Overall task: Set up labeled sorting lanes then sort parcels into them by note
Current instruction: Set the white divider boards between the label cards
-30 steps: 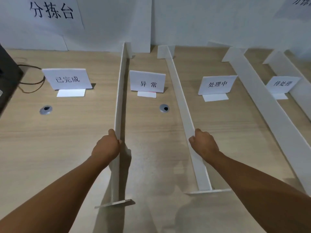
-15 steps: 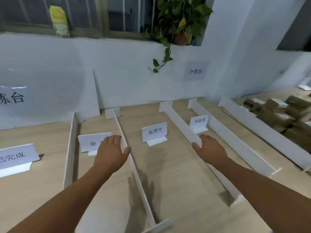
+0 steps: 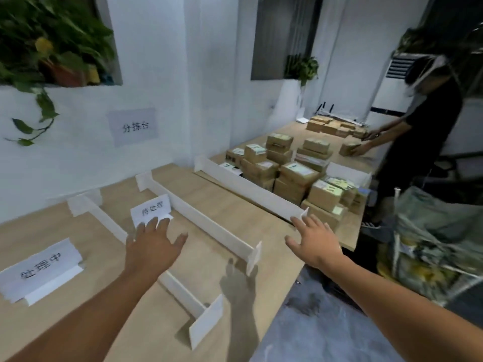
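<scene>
Both hands have come off the dividers as the view swings right! Left hand (image 3: 151, 246) hovers, fingers spread and holding nothing, just before the small label card (image 3: 150, 209). Right hand (image 3: 315, 244), also splayed and empty, hangs near the far divider (image 3: 248, 189). Parcels (image 3: 295, 176) sit stacked on the table (image 3: 214, 189) just beyond that divider.

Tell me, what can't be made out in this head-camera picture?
Head view:
- Notes on the parcels: too small and blurred to read.
- Middle of the nearest divider: hidden under the left hand.
- Lanes left of the 处理中 card: cut off by the frame's left edge.
- The bundle at right: motion-blurred, contents unclear.
</scene>
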`<state>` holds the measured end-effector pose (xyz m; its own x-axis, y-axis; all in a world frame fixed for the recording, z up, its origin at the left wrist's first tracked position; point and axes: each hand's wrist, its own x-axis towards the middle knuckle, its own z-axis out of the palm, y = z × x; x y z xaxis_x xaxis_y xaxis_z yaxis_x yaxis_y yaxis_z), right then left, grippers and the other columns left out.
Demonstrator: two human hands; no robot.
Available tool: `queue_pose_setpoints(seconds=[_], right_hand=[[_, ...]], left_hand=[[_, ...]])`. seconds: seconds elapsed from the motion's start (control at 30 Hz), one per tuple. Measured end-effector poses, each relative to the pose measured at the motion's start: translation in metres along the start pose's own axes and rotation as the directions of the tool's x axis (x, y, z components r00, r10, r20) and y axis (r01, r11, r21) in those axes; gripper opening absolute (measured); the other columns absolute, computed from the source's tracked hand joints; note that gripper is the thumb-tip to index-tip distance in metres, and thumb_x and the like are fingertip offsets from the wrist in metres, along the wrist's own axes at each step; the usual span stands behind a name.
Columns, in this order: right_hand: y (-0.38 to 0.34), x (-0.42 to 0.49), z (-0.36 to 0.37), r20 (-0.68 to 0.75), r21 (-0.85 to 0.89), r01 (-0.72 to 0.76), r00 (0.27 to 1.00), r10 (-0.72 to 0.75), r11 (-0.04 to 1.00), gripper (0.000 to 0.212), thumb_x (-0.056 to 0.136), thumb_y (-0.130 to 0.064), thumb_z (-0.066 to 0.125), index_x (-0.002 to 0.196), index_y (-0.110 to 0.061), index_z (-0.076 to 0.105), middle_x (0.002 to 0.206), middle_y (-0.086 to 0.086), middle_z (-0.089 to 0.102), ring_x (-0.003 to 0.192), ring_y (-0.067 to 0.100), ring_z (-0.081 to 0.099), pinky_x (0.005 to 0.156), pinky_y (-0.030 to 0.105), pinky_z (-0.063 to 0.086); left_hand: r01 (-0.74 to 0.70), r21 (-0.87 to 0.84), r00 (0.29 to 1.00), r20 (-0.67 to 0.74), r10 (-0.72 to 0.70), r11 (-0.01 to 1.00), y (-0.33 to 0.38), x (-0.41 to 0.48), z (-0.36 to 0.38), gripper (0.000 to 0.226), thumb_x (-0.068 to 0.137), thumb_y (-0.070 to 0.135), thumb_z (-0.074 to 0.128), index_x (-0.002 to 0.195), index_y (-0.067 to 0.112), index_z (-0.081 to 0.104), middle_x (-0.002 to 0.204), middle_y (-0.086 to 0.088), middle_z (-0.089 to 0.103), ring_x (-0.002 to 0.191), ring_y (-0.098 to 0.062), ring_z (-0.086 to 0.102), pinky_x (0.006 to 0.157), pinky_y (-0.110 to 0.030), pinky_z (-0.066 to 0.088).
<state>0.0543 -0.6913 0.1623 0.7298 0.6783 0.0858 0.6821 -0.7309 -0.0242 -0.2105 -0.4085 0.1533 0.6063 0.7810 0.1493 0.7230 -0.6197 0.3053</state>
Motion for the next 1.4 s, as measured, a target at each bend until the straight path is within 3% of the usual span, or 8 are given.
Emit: queue_pose_setpoints(seconds=[0.23,0.53,0.67,0.8,1.03,1.17,1.27,1.4], right_hand=[[0.120,0.065,0.010,0.054,0.052,-0.071,0.996,0.068,0.996,0.077,0.095,-0.069,0.030,0.162,-0.035,0.015,0.168,0.004,0.022,0.157,0.027,0.007,0.125,0.051,0.013],[0.177,0.231,0.055,0.076,0.070,0.019,0.997,-0.024,0.997,0.075,0.095,-0.069,0.026,0.161,-0.038,0.008,0.169,0.003,0.016,0.157,0.027,0.004,0.125,0.050,0.010],[0.193,0.303,0.061,0.070,0.069,0.103,0.992,-0.107,0.992,0.083,0.087,-0.073,0.015,0.161,-0.037,0.008,0.169,0.002,0.019,0.156,0.027,0.008,0.126,0.047,0.014],[0.202,0.368,0.060,0.052,0.115,0.198,0.977,-0.205,0.973,0.075,0.095,-0.066,0.029,0.161,-0.032,0.016,0.167,0.002,0.025,0.155,0.025,0.014,0.125,0.044,0.015],[0.218,0.477,0.093,-0.014,0.199,0.403,0.913,-0.409,0.893,0.068,0.098,-0.054,0.045,0.158,-0.026,0.032,0.162,0.000,0.036,0.152,0.023,0.023,0.123,0.041,0.017],[0.233,0.525,0.127,0.005,0.258,0.477,0.869,-0.495,0.840,0.069,0.096,-0.057,0.039,0.157,-0.023,0.034,0.161,0.003,0.037,0.152,0.025,0.022,0.122,0.043,0.018],[0.238,0.541,0.152,0.039,0.244,0.509,0.845,-0.533,0.826,0.072,0.095,-0.059,0.034,0.157,-0.023,0.030,0.162,0.004,0.035,0.154,0.025,0.020,0.124,0.046,0.017],[0.246,0.548,0.167,0.009,0.241,0.593,0.790,-0.613,0.768,0.070,0.096,-0.059,0.036,0.153,-0.019,0.040,0.156,0.005,0.046,0.150,0.028,0.033,0.123,0.050,0.024]], left_hand=[[-0.122,-0.062,0.989,0.070,0.126,0.991,0.179,0.063,0.073,0.071,0.094,0.069,0.039,0.145,0.020,0.047,0.151,-0.001,0.047,0.141,-0.025,0.035,0.114,-0.047,0.033],[-0.058,-0.095,0.990,0.121,0.070,0.994,0.299,0.212,0.192,0.065,0.096,0.065,0.036,0.127,0.012,0.056,0.131,-0.008,0.060,0.126,-0.028,0.045,0.102,-0.043,0.043],[0.086,-0.178,0.981,0.186,-0.053,0.980,0.343,0.283,0.237,0.064,0.094,0.067,0.039,0.123,0.013,0.059,0.123,-0.009,0.062,0.120,-0.029,0.052,0.091,-0.042,0.047],[0.236,-0.195,0.950,0.253,-0.183,0.952,0.374,0.326,0.278,0.066,0.093,0.069,0.041,0.122,0.013,0.059,0.119,-0.009,0.062,0.110,-0.029,0.057,0.083,-0.039,0.046],[0.545,-0.229,0.813,0.378,-0.442,0.807,0.407,0.403,0.350,0.073,0.089,0.072,0.050,0.127,0.010,0.059,0.119,-0.010,0.065,0.107,-0.033,0.064,0.092,-0.041,0.054],[0.662,-0.226,0.729,0.416,-0.543,0.715,0.434,0.434,0.394,0.075,0.087,0.073,0.052,0.119,0.006,0.062,0.113,-0.010,0.069,0.099,-0.030,0.067,0.074,-0.034,0.050],[0.682,-0.146,0.699,0.418,-0.580,0.717,0.444,0.449,0.415,0.042,0.097,0.047,0.058,0.097,0.007,0.067,0.086,-0.005,0.067,0.070,-0.019,0.063,0.051,-0.027,0.040],[0.727,-0.076,0.662,0.342,-0.667,0.683,0.449,0.451,0.416,0.012,0.088,0.011,0.058,0.075,0.012,0.058,0.073,-0.005,0.059,0.061,-0.020,0.057,0.047,-0.028,0.039]])
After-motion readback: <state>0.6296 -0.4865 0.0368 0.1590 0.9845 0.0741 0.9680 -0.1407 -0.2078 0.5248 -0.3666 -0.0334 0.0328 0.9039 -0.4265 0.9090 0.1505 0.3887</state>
